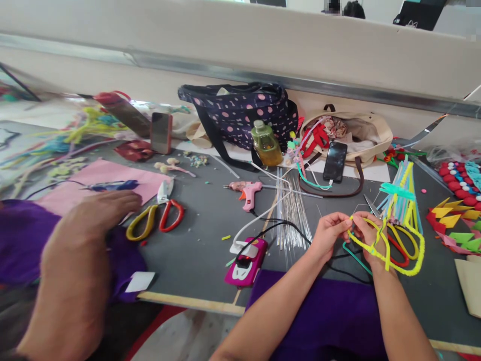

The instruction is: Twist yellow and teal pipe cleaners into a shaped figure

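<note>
A bright yellow pipe cleaner (417,268), bent into loops, runs between my two hands and hangs around the right one. My left hand (328,233) pinches it near a small join at the fingertips. My right hand (370,238) is closed on the same stem, its fingers partly hidden by the yellow loops. Just below them a teal pipe cleaner (356,258) shows. Beside my right hand lie scissors with red and yellow handles (406,245). Behind them rests a bundle of pastel pipe cleaners (404,195) tied with a teal one.
Another person's blurred hand (101,208) reaches in at left, near scissors (154,215) and pink paper (112,175). A pink glue gun (248,193), wires (293,215) and a magenta car-shaped power strip (246,263) with cables lie mid-table. Bags (244,118), a bottle (266,145) and a phone (335,161) stand behind.
</note>
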The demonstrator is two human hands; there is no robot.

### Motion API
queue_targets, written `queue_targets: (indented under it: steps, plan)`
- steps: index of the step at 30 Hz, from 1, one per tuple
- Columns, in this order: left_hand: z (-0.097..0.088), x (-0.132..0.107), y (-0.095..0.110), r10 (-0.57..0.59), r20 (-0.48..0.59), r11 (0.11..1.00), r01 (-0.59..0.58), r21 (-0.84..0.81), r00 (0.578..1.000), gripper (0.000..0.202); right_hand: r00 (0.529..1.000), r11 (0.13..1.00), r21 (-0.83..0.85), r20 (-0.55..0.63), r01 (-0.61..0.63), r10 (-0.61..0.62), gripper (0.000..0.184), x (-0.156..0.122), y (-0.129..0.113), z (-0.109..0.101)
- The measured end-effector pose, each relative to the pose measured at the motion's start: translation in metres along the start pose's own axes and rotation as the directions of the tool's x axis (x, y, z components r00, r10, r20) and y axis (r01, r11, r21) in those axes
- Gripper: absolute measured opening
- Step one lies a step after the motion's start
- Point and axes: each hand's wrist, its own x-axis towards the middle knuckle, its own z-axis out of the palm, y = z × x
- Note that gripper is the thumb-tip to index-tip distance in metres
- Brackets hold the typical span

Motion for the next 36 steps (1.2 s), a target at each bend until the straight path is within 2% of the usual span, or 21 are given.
queue_targets:
  steps: [5,9,12,18,21,26,33,36]
  plan:
    - [-0.002,0.001,0.0,-0.11,0.049,0.989,0.114,-0.095,0.993,0.032,0.995,0.994,0.085,0.077,-0.065,0.059,0.028,-0.003,-0.007,0.001]
    - [-0.003,0.002,0.001,-0.19,0.132,0.961,0.212,-0.175,0.973,0.031,0.979,0.969,0.197,0.166,-0.148,0.116,0.024,-0.005,-0.012,0.002]
    - [-0.006,0.004,0.0,-0.261,0.199,0.926,0.303,-0.227,0.945,0.03,0.968,0.948,0.259,0.214,-0.184,0.129,0.024,-0.004,-0.01,0.002]
    - [-0.014,0.006,0.001,-0.361,0.356,0.838,0.467,-0.281,0.862,0.02,0.963,0.946,0.259,0.235,-0.193,0.132,0.024,-0.003,-0.012,-0.001]
    - [-0.014,0.003,0.005,-0.376,0.39,0.826,0.495,-0.271,0.841,0.019,0.955,0.945,0.257,0.263,-0.204,0.134,0.025,-0.003,-0.015,-0.001]
    - [-0.015,0.002,0.009,-0.382,0.411,0.841,0.496,-0.218,0.828,0.025,0.941,0.951,0.213,0.299,-0.225,0.156,0.028,-0.002,-0.016,-0.001]
    - [-0.022,0.006,0.006,-0.362,0.385,0.869,0.457,-0.19,0.849,0.023,0.92,0.918,0.243,0.316,-0.315,0.232,0.027,0.0,-0.012,-0.002]
    - [-0.024,0.006,0.006,-0.39,0.384,0.851,0.487,-0.197,0.837,0.018,0.917,0.915,0.239,0.314,-0.326,0.245,0.03,0.0,-0.011,-0.003]
